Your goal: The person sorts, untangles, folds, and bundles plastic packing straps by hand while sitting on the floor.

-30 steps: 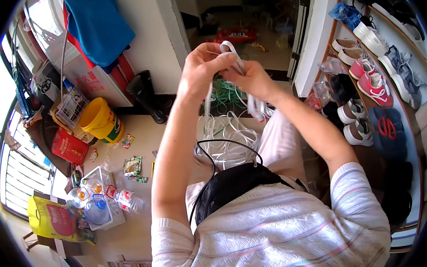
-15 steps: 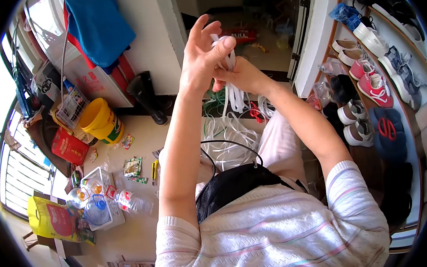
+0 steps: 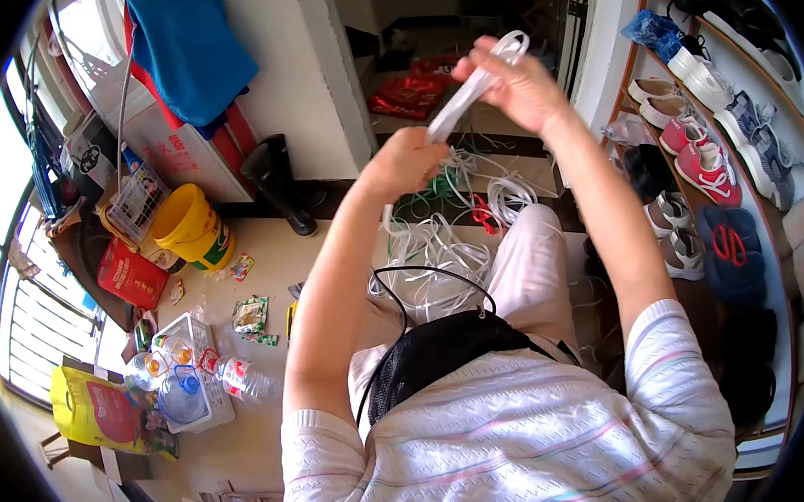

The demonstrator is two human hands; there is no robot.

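A bundle of flat white plastic strapping (image 3: pixel 460 107) stretches between my two hands, slanting up to the right. My left hand (image 3: pixel 401 166) is closed around its lower end. Higher and to the right, my right hand (image 3: pixel 528 91) has the upper end, where the strapping bends into a loop by the fingers; part of that grip is hidden. Below, a loose tangle of white straps (image 3: pixel 434 254) covers the floor in front of my legs, with green strands (image 3: pixel 435 194) at its far side. A red object (image 3: pixel 483 215) lies beside a coil of white strap (image 3: pixel 512 195).
On the right stands a shoe rack (image 3: pixel 634 62) full of shoes. Black boots (image 3: pixel 273 181), a yellow bucket (image 3: pixel 189 232), a white basket (image 3: pixel 216 405) with plastic bottles and a yellow bag (image 3: pixel 90 413) are on the left. Ahead is a doorway with red bags (image 3: pixel 404 97).
My hands were close together and have moved apart: the left came down, the right went up and right. The strapping between them is now drawn out straight.
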